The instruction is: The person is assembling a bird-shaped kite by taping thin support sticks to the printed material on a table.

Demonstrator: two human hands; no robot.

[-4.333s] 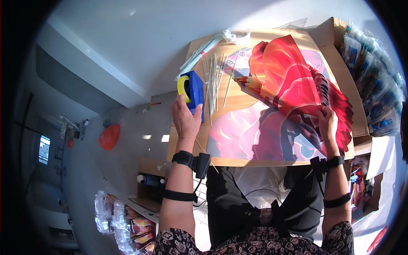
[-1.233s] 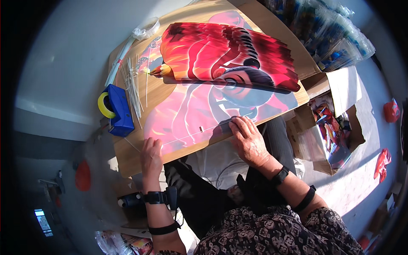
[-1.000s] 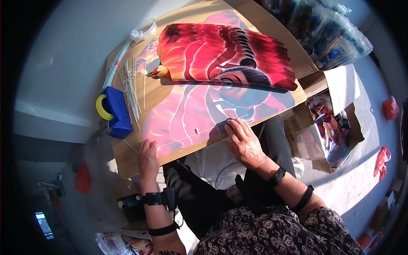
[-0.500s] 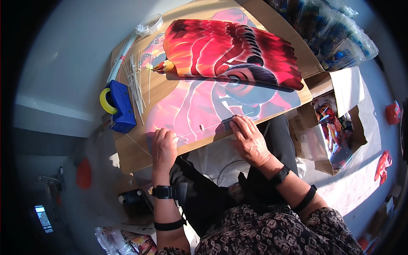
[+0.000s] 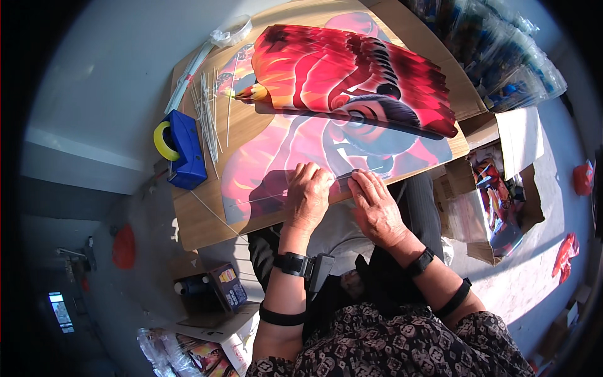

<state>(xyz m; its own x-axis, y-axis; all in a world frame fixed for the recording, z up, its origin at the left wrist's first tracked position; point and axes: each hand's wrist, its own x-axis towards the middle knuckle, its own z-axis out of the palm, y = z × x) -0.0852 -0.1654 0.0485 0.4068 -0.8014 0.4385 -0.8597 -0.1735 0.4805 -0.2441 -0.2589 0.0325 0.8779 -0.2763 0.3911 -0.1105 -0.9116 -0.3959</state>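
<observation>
A thin white rod point(image 5: 251, 201) lies slantwise along the near edge of a pale, pink-and-grey printed sheet point(image 5: 251, 157), which rests on the wooden table. My left hand point(image 5: 308, 196) has its fingers curled and pinched together over the rod, close to the other hand. Just to its right, my right hand point(image 5: 379, 210) presses its closed fingertips on the rod at the sheet's near edge. The rod shows past both hands. Whatever sits between the left fingertips is too small to make out. Farther back, a stack of glossy red printed cutouts point(image 5: 314, 75) partly covers the sheet.
A blue tape dispenser point(image 5: 188, 154) with yellow tape stands at the table's left edge. Beside it lie several loose white rods point(image 5: 206, 119). A white bowl-like container point(image 5: 231, 32) is at the back left. An open cardboard box point(image 5: 468, 217) with colourful pieces stands right of the table point(image 5: 195, 217).
My left hand has slid right along the rod, from its left end to near my right hand. My right hand has shifted only slightly. The small tab on the rod no longer shows.
</observation>
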